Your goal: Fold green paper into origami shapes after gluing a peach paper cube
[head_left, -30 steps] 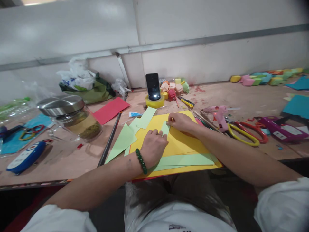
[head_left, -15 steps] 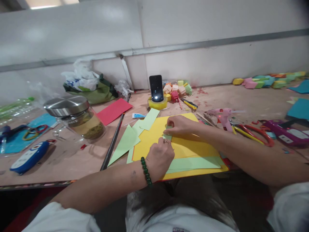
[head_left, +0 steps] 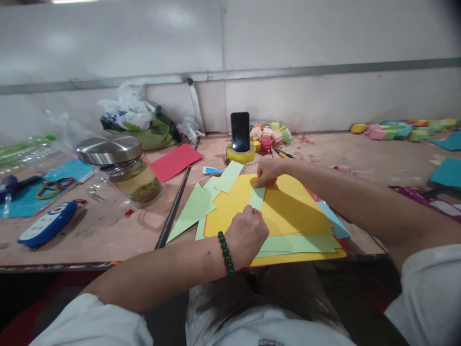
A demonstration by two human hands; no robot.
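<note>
A small pale green paper piece (head_left: 257, 197) lies on a stack of yellow paper sheets (head_left: 288, 206) in front of me. My left hand (head_left: 247, 234), with a green bead bracelet at the wrist, is closed and pinches the near end of the green piece. My right hand (head_left: 267, 171) is closed on its far end, fingertips pressing it down against the yellow sheet. Other pale green paper offcuts (head_left: 192, 210) lie to the left of the stack and under its near edge.
A phone (head_left: 240, 131) stands in a yellow tape roll at the back. A lidded glass jar (head_left: 124, 169), red paper (head_left: 175, 161), a blue case (head_left: 47, 224) and scissors (head_left: 50, 188) lie left. Small coloured paper cubes (head_left: 268, 135) sit behind; blue paper (head_left: 446, 172) is right.
My hands have drawn apart along the green piece, the right one moving farther back and the left one nearer. The view has shifted, so the glue gun and scissors at right are now hidden.
</note>
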